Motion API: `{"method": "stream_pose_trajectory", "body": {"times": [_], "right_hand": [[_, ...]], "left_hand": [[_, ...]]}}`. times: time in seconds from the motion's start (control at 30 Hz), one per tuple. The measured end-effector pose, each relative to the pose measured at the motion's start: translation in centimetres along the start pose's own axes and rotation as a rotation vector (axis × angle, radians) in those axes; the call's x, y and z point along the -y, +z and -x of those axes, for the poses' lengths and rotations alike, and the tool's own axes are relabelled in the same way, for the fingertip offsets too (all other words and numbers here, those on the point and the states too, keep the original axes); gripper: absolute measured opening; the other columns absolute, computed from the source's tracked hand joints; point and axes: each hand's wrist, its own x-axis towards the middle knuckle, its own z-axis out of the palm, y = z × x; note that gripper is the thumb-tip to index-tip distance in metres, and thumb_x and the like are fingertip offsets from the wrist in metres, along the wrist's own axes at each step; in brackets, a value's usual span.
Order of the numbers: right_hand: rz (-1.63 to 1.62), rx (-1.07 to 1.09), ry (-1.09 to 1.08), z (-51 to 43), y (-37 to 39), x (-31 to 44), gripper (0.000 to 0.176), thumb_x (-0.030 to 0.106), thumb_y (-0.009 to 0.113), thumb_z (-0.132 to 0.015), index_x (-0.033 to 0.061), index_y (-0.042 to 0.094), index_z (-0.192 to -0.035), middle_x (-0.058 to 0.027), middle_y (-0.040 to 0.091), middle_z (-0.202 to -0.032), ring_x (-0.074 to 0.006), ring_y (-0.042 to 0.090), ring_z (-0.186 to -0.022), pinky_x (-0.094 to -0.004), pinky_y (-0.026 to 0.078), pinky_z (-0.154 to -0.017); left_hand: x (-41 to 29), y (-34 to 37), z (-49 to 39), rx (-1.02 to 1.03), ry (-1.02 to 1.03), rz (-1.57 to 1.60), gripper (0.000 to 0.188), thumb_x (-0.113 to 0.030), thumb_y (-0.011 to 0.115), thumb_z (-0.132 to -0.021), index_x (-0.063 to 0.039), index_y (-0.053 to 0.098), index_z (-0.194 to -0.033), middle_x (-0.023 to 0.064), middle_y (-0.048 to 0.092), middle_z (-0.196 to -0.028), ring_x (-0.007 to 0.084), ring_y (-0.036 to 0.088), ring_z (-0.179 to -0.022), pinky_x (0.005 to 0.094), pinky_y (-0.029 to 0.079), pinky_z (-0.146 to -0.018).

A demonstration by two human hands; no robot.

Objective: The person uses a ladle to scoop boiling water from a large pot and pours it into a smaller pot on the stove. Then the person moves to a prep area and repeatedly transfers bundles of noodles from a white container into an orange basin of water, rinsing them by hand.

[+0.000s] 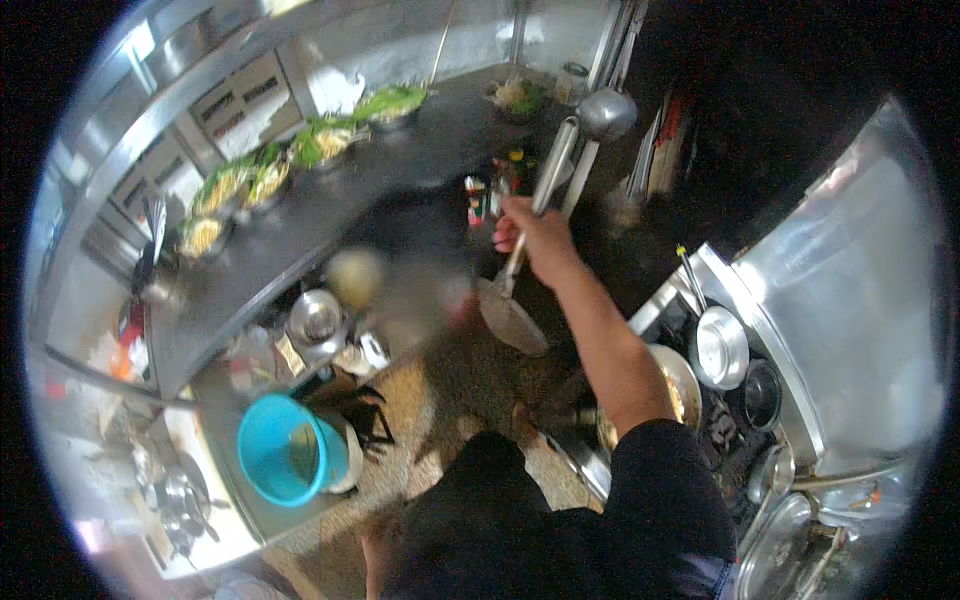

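Observation:
My right hand [536, 236] is stretched out ahead, its fingers around the long handle of a metal wok spatula [514, 319]. The broad blade hangs below the fist and the handle's ringed end points up and away. Beyond the hand is a steel ladle [606, 114], bowl uppermost; its handle runs down close beside my hand, and whether I grip it too I cannot tell. Small printed containers [474, 201] stand just left of my fingers. My left hand is out of view. Several bowls of noodles and leafy greens [262, 182] line the dark counter [330, 206].
A blue bucket [285, 450] sits at lower left, near a metal bowl [315, 319]. To the right, a stove area [721, 420] holds a small pan [721, 349] and a large wok or pan [679, 382] with food. A steel panel [862, 300] rises beyond.

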Motion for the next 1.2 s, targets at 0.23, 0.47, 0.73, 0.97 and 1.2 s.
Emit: {"method": "stream_pose_trajectory", "body": {"times": [0.23,0.47,0.73,0.97,1.2], "right_hand": [[0.31,-0.728,-0.383,-17.2,-13.9,8.0,0.039,0.037,0.071,-0.099,-0.0004,0.062,-0.09,-0.0083,0.066,-0.068,-0.0167,0.065,-0.052,-0.0347,0.052,-0.044],[0.856,-0.917,-0.503,-28.2,-22.7,22.1,0.053,0.048,0.072,-0.095,-0.0008,0.061,-0.079,-0.0086,0.062,-0.066,-0.019,0.061,-0.05,-0.0359,0.05,-0.046],[0.867,-0.726,-0.193,-31.3,-21.9,25.3,0.053,0.048,0.07,-0.096,-0.0039,0.065,-0.087,-0.0107,0.065,-0.075,-0.0181,0.057,-0.051,-0.0346,0.053,-0.048],[0.886,-0.804,-0.251,-30.8,-21.5,25.5,0.052,0.049,0.069,-0.095,-0.0025,0.067,-0.088,-0.0099,0.065,-0.072,-0.0196,0.06,-0.052,-0.0364,0.055,-0.049],[0.906,-0.712,-0.147,-31.9,-21.3,26.7,0.052,0.049,0.067,-0.097,-0.0031,0.068,-0.093,-0.0097,0.067,-0.077,-0.02,0.062,-0.054,-0.0366,0.056,-0.05]], "left_hand": [[-2.6,0.2,-4.5,0.024,0.017,-0.55,0.05,-0.046,0.059,-0.1,-0.003,0.068,-0.126,0.0121,0.071,-0.124,0.0307,0.067,-0.114,0.0455,0.054,-0.097],[-5.1,0.8,-8.7,0.061,-0.14,-0.712,0.046,-0.042,0.061,-0.099,-0.004,0.068,-0.122,0.0118,0.071,-0.121,0.0299,0.067,-0.111,0.0442,0.054,-0.094],[-5.7,0.4,-10.3,0.077,-0.174,-0.799,0.04,-0.039,0.063,-0.097,-0.005,0.069,-0.119,0.0115,0.071,-0.117,0.0289,0.067,-0.108,0.0428,0.054,-0.091],[-4.7,0.3,-10.9,0.097,-0.18,-0.855,0.036,-0.036,0.064,-0.096,-0.006,0.069,-0.115,0.0112,0.071,-0.114,0.028,0.067,-0.105,0.0416,0.054,-0.089],[-4.2,0.5,-11.0,0.106,-0.183,-0.89,0.031,-0.033,0.066,-0.095,-0.007,0.069,-0.112,0.0109,0.07,-0.111,0.0272,0.066,-0.102,0.0403,0.054,-0.086]]}}
